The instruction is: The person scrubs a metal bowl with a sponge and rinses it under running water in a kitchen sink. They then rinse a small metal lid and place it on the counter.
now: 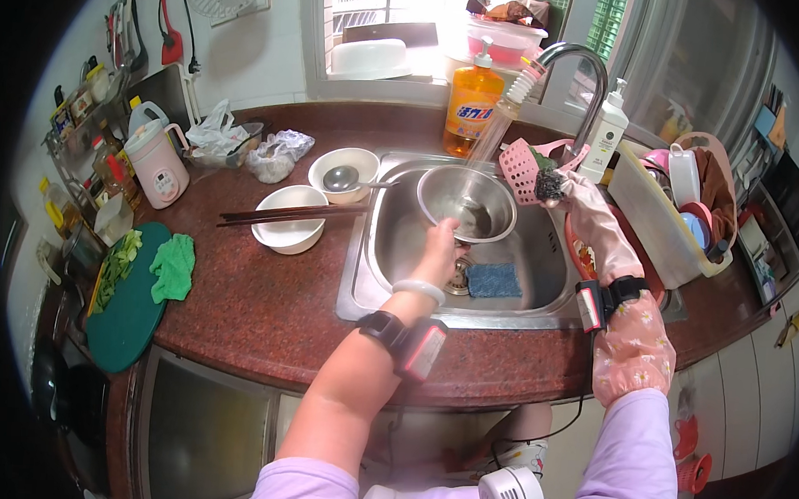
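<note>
My left hand [448,246] grips the near rim of a stainless steel bowl [431,192], held in the upper part of the sink [386,249]. Water from the faucet [602,78], through a ribbed extension nozzle [521,86], runs down into it. My right hand [572,190], in a pink glove, is at a dark wire scouring ball [548,185] beside a pink perforated sponge caddy [520,171] hung by the faucet; whether its fingers hold the ball is unclear. A blue scouring cloth [494,280] lies on the sink floor near the drain [458,277].
Left of the sink stand two white bowls [291,239] [366,161], one with chopsticks [287,214] across it, the other with a ladle [341,178]. An orange detergent bottle [472,105] stands behind the sink. A dish bin [668,228] is at right, a green cutting board [126,318] far left.
</note>
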Available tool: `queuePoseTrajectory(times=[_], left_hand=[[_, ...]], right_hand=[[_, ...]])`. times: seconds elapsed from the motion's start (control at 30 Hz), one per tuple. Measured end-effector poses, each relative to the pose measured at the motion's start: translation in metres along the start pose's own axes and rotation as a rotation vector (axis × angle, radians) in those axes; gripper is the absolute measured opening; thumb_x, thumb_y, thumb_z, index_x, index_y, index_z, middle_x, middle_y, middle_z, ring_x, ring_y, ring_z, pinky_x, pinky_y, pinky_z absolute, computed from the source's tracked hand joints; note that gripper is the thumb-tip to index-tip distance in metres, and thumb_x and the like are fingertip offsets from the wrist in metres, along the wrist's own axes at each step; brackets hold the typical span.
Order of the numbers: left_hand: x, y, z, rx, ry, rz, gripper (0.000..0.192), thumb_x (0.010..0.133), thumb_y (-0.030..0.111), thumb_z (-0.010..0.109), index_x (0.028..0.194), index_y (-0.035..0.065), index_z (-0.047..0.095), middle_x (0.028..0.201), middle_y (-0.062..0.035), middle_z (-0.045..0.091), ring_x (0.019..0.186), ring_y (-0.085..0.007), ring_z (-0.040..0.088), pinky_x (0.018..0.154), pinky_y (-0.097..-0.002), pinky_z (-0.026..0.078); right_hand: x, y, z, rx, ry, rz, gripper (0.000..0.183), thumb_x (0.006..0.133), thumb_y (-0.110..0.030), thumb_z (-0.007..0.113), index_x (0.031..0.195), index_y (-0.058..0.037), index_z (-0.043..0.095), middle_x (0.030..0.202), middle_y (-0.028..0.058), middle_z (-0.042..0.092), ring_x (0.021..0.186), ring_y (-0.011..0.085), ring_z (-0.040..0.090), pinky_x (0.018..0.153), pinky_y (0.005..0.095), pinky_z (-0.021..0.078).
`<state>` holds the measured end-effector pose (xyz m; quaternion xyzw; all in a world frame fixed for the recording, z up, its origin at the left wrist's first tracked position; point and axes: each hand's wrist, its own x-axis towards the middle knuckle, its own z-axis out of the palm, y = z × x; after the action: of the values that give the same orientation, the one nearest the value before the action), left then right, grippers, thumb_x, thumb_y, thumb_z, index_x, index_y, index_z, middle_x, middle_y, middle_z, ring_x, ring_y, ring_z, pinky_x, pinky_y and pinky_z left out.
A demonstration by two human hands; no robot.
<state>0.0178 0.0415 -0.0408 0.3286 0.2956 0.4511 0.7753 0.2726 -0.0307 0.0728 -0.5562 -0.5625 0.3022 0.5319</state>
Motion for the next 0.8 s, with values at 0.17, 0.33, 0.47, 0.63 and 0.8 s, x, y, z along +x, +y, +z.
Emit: queuePoseTrajectory(times=[0.17, 0.33, 0.47, 0.63, 0.8], left_hand=[[-0.011, 0.010, 0.005, -0.073, 0.022, -0.063, 0.034, 0.093, 0.013, 0.047, 0.120, -0.0070, 0.053, 0.119, -0.0246, 0.059, 0.105, -0.0381, 0.063, 0.087, -0.0553, 0.055], [-0.026, 0.024, 0.012, -0.184, -0.006, -0.120, 0.036, 0.090, 0.003, 0.043, 0.121, -0.0143, 0.048, 0.120, -0.0294, 0.054, 0.113, -0.0466, 0.059, 0.095, -0.0631, 0.054], [-0.024, 0.024, 0.011, -0.024, -0.024, -0.131, 0.042, 0.084, -0.001, 0.043, 0.124, -0.0148, 0.044, 0.122, -0.0302, 0.052, 0.113, -0.0465, 0.058, 0.094, -0.0627, 0.055], [-0.017, 0.015, 0.010, 0.105, 0.031, 0.058, 0.070, 0.077, -0.008, 0.044, 0.143, 0.0066, 0.028, 0.131, -0.0276, 0.044, 0.113, -0.0451, 0.058, 0.088, -0.0676, 0.055], [-0.010, 0.017, 0.003, 0.078, 0.118, -0.013, 0.079, 0.075, -0.014, 0.040, 0.145, 0.0164, 0.021, 0.131, -0.0253, 0.041, 0.111, -0.0441, 0.059, 0.082, -0.0668, 0.059]], right_hand=[[0.021, 0.008, 0.009, 0.222, 0.178, 0.027, 0.024, 0.098, -0.026, 0.055, 0.115, -0.0099, 0.063, 0.085, -0.0002, 0.064, 0.067, 0.0080, 0.055, 0.060, 0.0214, 0.0439], [0.018, -0.005, 0.033, 0.312, 0.257, 0.010, 0.022, 0.098, -0.022, 0.055, 0.110, -0.0057, 0.063, 0.086, 0.0012, 0.066, 0.066, 0.0060, 0.058, 0.054, 0.0200, 0.0399], [-0.006, -0.028, 0.043, 0.084, 0.164, -0.083, 0.026, 0.099, -0.024, 0.056, 0.112, -0.0032, 0.063, 0.087, 0.0016, 0.066, 0.070, 0.0074, 0.060, 0.061, 0.0220, 0.0450], [-0.041, -0.035, 0.055, 0.034, 0.067, -0.062, 0.034, 0.097, -0.030, 0.064, 0.106, 0.0027, 0.063, 0.092, 0.0041, 0.068, 0.076, 0.0104, 0.063, 0.074, 0.0257, 0.0544], [-0.059, -0.011, 0.071, 0.266, 0.220, 0.097, 0.027, 0.096, -0.020, 0.056, 0.108, 0.0023, 0.062, 0.092, 0.0049, 0.063, 0.076, 0.0128, 0.065, 0.079, 0.0287, 0.0564]])
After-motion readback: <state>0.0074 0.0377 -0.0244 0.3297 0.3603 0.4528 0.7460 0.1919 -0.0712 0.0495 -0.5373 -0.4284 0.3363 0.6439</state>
